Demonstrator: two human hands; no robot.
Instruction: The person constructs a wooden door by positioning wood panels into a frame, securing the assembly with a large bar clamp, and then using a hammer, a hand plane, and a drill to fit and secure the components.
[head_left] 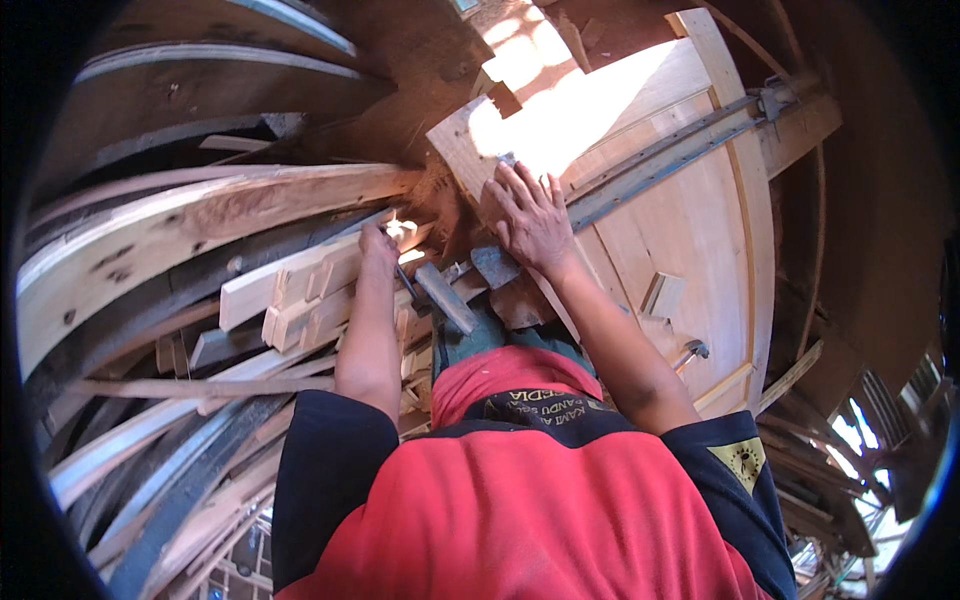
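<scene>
A wooden door panel lies in front of me to the right, with a long metal bar clamp across it. My right hand rests on the panel's near left corner beside the clamp bar, fingers stretched out and somewhat apart. To the left, my left hand is closed round a thin dark clamp handle at the clamp's near end. A greyish wood block sits by the clamp's metal jaw, close to my legs. Strong sunlight washes out part of the panel's far left side.
Stacked boards and cut timber pieces fill the left side. A small wood block and a hammer lie on the panel's near part. At the far end, the clamp meets a thick wooden beam.
</scene>
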